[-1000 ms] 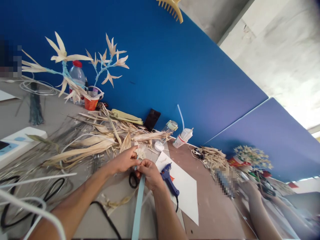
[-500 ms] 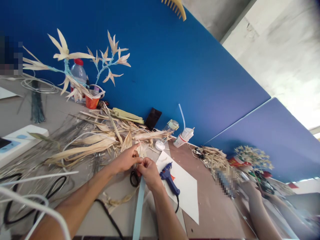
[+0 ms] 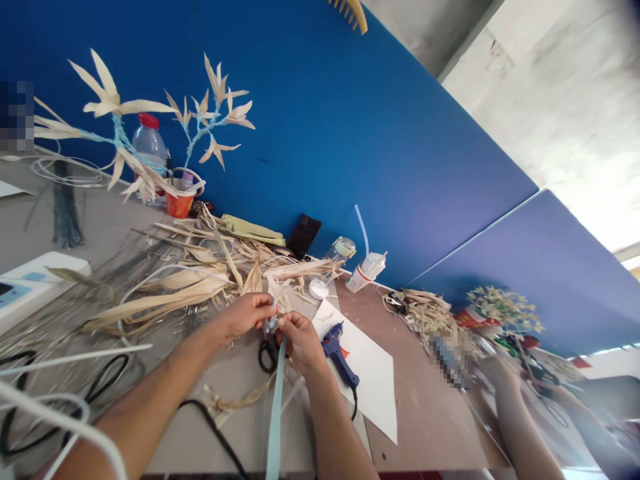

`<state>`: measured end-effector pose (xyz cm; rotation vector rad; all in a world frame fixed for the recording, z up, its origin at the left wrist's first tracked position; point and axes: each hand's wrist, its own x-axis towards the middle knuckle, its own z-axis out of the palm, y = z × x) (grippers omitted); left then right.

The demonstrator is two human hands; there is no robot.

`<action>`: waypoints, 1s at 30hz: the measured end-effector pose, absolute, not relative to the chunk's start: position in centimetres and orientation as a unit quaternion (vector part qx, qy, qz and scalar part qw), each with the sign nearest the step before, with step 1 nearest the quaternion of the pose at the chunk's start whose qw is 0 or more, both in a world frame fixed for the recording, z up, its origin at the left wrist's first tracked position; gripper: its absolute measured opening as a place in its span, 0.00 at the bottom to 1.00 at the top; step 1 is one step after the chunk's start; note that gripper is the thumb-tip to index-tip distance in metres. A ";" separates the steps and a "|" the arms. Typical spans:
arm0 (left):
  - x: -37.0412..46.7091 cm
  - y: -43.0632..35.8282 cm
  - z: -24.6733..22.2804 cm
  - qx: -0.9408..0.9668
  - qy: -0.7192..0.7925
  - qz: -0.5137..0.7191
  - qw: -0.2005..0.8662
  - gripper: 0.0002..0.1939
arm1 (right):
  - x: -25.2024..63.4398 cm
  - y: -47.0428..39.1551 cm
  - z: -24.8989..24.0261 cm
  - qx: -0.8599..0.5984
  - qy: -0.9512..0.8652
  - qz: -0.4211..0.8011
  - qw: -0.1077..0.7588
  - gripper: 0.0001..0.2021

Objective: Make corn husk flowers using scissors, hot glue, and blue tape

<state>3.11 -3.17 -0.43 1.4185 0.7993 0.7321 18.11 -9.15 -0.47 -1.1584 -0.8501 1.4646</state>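
Note:
Above the middle of the table, my left hand (image 3: 244, 315) pinches a small pale husk piece (image 3: 279, 292) by its base, a bit of light blue wrapped there. My right hand (image 3: 301, 340) is closed beside it, finger and thumb on the top of a long light blue tape strip (image 3: 276, 420) that hangs to the table's front edge. My fingertips nearly meet and hide most of the join. Black scissor handles (image 3: 267, 357) lie just below my hands. A blue glue gun (image 3: 341, 355) rests on a white sheet (image 3: 376, 377) to the right.
Dried corn husks (image 3: 170, 297) and thin wires spread over the left side. Husk flowers on blue stems (image 3: 205, 133) stand in an orange cup (image 3: 179, 203). A white cup with a straw (image 3: 367, 272) is at the back. Another person's arm (image 3: 520, 420) works at far right.
My hands have drawn slightly apart, the left shifting left, so the pale husk piece and blue wrapping between them show more. The view has shifted a little.

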 end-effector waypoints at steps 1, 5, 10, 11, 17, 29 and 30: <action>3.1 -3.1 -0.6 0.627 0.349 0.316 0.621 0.17 | 18.2 -9.2 -0.4 -0.478 -0.354 0.619 0.513 0.16; 3.1 -3.1 -0.3 0.663 0.346 0.298 0.593 0.18 | 18.3 -9.3 -0.2 -0.448 -0.343 0.664 0.491 0.17; 3.0 -3.2 0.2 0.712 0.346 0.285 0.540 0.18 | 18.4 -9.4 -0.1 -0.424 -0.337 0.682 0.491 0.16; 3.0 -3.2 0.2 0.714 0.346 0.283 0.539 0.18 | 18.4 -9.4 0.0 -0.420 -0.333 0.684 0.494 0.16; 3.0 -3.2 0.0 0.696 0.355 0.292 0.551 0.17 | 18.6 -9.4 0.1 -0.419 -0.332 0.696 0.479 0.16; 2.1 -2.5 -0.5 0.639 0.384 0.315 0.588 0.17 | 19.5 -9.1 0.3 -0.436 -0.290 0.677 0.517 0.21; 1.9 -2.4 -0.4 0.623 0.373 0.325 0.606 0.18 | 19.7 -9.0 0.4 -0.440 -0.296 0.654 0.540 0.21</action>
